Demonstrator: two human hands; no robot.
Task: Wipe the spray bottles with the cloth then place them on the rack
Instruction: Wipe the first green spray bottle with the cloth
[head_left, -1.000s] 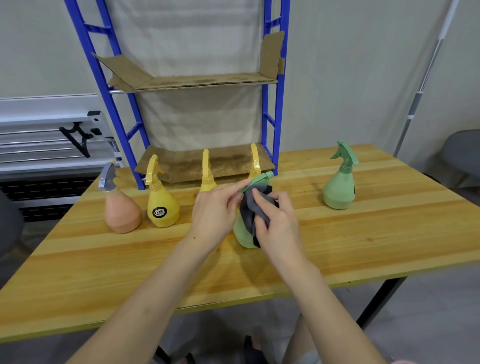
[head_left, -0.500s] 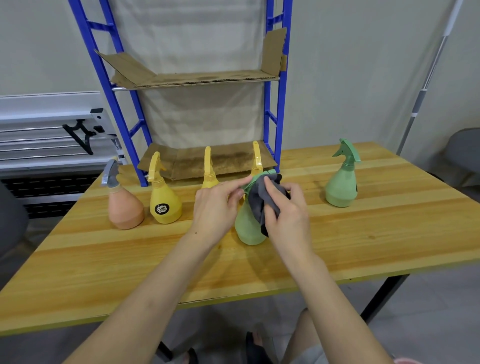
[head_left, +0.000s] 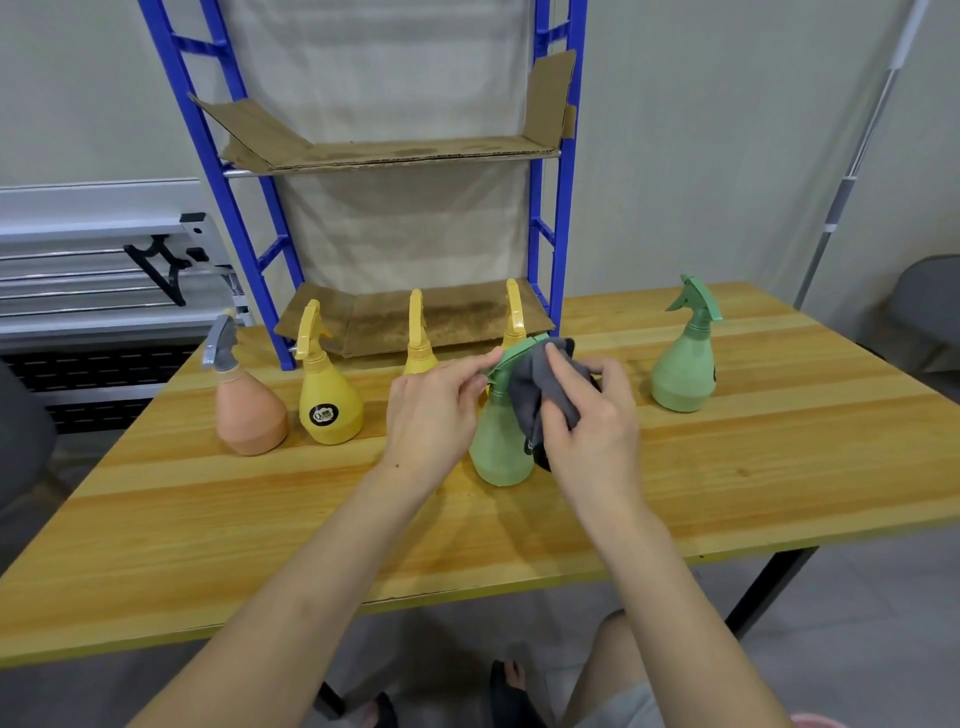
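While the left hand (head_left: 434, 415) pinches the nozzle tip of the near green spray bottle (head_left: 498, 441) between thumb and forefinger, the right hand (head_left: 592, 415) holds a dark grey cloth (head_left: 540, 387), its fingers curled round it, against the bottle's neck and right shoulder. The bottle stands upright on the wooden table (head_left: 260, 519), near its middle, so from the head camera, the only view, the wipe looks to be in hand and the placing not yet begun.

Five other bottles wait on the table: a second green spray bottle (head_left: 684, 364) well apart to the right, a peach spray bottle (head_left: 249, 410) and a labelled yellow spray bottle (head_left: 327, 400) to the left, and two more yellow bottles, mostly hidden behind the hands, of which only the yellow trigger tops (head_left: 415, 332) show clearly. Behind them stands the blue rack (head_left: 558, 208), its shelves lined with cardboard (head_left: 395, 153) and bare of bottles.

The risk is tipping. The bottle is steadied only by a light pinch high on the trigger, so a firm sideways rub from the cloth could topple it, or swing it into the yellow bottles just behind. The trailing cloth could also snag the trigger.
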